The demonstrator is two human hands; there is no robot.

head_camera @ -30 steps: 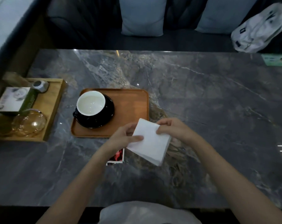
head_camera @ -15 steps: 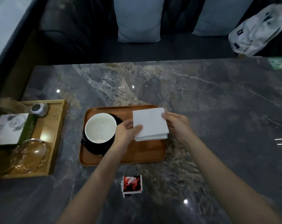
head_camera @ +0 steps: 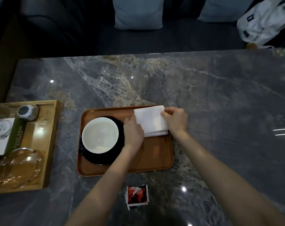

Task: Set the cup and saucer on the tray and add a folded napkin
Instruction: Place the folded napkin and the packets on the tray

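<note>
A brown wooden tray (head_camera: 154,157) lies on the marble table. On its left half a black saucer (head_camera: 104,158) carries a cup (head_camera: 100,135) with a white inside. A folded white napkin (head_camera: 151,121) rests on the tray's far right corner. My left hand (head_camera: 133,132) grips the napkin's left edge, close to the cup. My right hand (head_camera: 176,121) pinches its right edge at the tray's rim. Both forearms reach in from the bottom of the view.
A light wooden tray (head_camera: 50,144) at the left holds a glass bowl (head_camera: 17,167), a white and green box (head_camera: 3,136) and a small grey hexagonal object (head_camera: 28,111). Small red packets (head_camera: 137,194) lie near the table's front. Cushions (head_camera: 138,13) and a white bag (head_camera: 265,22) sit beyond the table.
Both hands carried the napkin from above the table's front onto the tray's far right corner. It now lies flat there. The cup and saucer stayed put.
</note>
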